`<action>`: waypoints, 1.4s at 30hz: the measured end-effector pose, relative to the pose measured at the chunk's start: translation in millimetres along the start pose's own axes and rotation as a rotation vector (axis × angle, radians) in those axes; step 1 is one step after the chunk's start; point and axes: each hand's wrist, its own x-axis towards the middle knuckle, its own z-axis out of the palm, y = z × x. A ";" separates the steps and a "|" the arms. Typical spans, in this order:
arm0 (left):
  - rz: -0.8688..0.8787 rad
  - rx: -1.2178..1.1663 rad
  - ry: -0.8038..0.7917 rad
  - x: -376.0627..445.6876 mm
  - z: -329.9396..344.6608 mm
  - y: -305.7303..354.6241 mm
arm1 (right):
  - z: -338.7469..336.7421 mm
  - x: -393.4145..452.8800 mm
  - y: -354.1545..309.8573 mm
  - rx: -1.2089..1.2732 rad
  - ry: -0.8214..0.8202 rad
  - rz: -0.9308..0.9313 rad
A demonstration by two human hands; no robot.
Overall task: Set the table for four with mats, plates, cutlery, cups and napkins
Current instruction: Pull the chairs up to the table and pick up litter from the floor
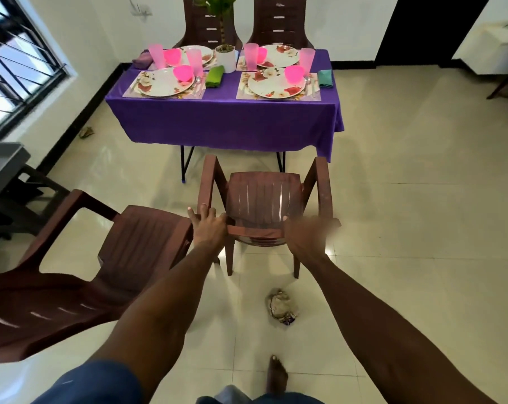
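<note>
A pale tiled floor (407,199) runs under a desk (223,112) draped in a purple cloth, set against the far white wall, with a barred window (17,62) on the left. On the desk lie four floral mats, each carrying a flowered plate; the near-left plate (165,83) and near-right plate (276,83) sit close to the front edge, each with a pink bowl on it. Pink cups (194,61) stand between the places. A green napkin (215,76) lies near the middle, a teal napkin (325,78) at the right edge, and a white plant pot (226,57) stands at the centre toward the back edge. Cutlery shows beside the near plates, too small to sort.

Two brown chairs stand behind the desk. Well in front of it, a brown chair (264,205) blocks the way; the left hand (207,228) grips its back rail. The right hand (305,237) is blurred at the rail's other end, so its hold cannot be told. Another chair (86,272) leans at the left, and a crumpled rag (282,306) lies on the floor.
</note>
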 end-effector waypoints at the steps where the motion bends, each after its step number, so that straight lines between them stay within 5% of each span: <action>1: -0.024 -0.011 -0.007 5.8 -0.2 -1.2 | 0.1 4.7 -3.3 -0.009 -0.015 0.002; 11: -0.090 -0.076 -0.065 58.9 -13.4 -8.1 | -3.5 55.4 -12.1 -0.034 -0.168 -0.087; 26: -0.085 -0.214 -0.031 145.0 -6.2 -13.5 | 2.0 130.3 -19.2 0.018 -0.360 0.043; 35: 0.019 -0.321 -0.207 138.2 -13.0 -28.8 | 2.3 119.2 -18.4 0.102 -0.301 0.026; 42: 0.134 -0.343 0.016 62.0 15.6 -43.4 | -8.1 45.8 -58.2 0.095 -0.171 0.028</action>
